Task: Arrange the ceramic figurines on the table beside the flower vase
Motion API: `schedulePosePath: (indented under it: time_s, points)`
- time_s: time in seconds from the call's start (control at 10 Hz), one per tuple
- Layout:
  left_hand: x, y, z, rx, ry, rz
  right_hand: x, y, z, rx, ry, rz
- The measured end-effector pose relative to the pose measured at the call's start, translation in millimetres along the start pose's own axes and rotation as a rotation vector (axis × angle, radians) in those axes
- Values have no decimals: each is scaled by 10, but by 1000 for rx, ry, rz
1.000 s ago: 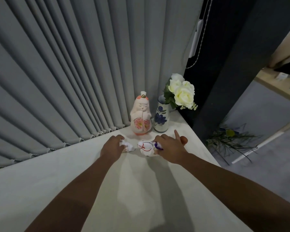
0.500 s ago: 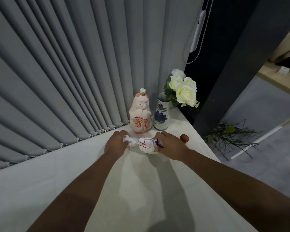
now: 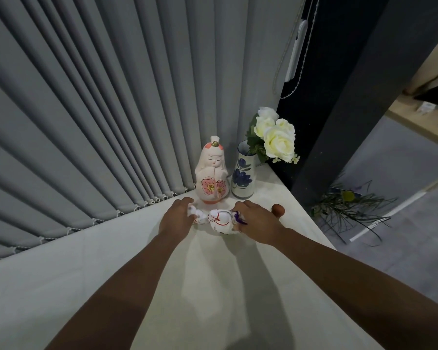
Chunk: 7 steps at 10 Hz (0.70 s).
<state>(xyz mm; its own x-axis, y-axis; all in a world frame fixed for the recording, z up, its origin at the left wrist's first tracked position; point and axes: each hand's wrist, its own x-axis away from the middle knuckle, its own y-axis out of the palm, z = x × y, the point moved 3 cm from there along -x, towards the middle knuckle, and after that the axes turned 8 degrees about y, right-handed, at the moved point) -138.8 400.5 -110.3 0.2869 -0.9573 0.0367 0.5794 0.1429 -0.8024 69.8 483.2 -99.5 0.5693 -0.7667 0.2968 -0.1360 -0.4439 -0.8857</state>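
A tall white and pink ceramic doll figurine (image 3: 212,173) stands at the table's far corner, touching or nearly touching a white vase with blue flowers (image 3: 243,176) that holds cream roses (image 3: 276,135). In front of them my left hand (image 3: 177,218) grips a small white figurine with red marks (image 3: 197,216). My right hand (image 3: 257,222) holds a rounder white figurine with red lines and a purple detail (image 3: 220,221). The two small figurines sit close together at table level, partly hidden by my fingers.
The white table (image 3: 111,286) ends at an angled right edge near the vase. Grey vertical blinds (image 3: 111,109) hang right behind the figurines. A dark pillar (image 3: 339,109) and green stems on the floor (image 3: 349,210) lie to the right.
Both hands have drawn closer together, bringing the two small figurines side by side in front of the tall doll. The doll and vase have not moved.
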Motion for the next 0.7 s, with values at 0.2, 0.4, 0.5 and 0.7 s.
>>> schedulePosePath:
  time_s: [0.2, 0.4, 0.5, 0.7]
  points:
    - [49, 13, -11, -26, 3, 2, 14, 81, 12, 11, 50, -10]
    - [138, -47, -22, -115, 1, 15, 63, 180, -7, 110, 148, 6]
    - [206, -141, -16, -133, -8, -8, 134, 178, -34, 192, 176, 26]
    - [414, -328, -61, -238, -42, -27, 307, 142, -181, 248, 136, 114]
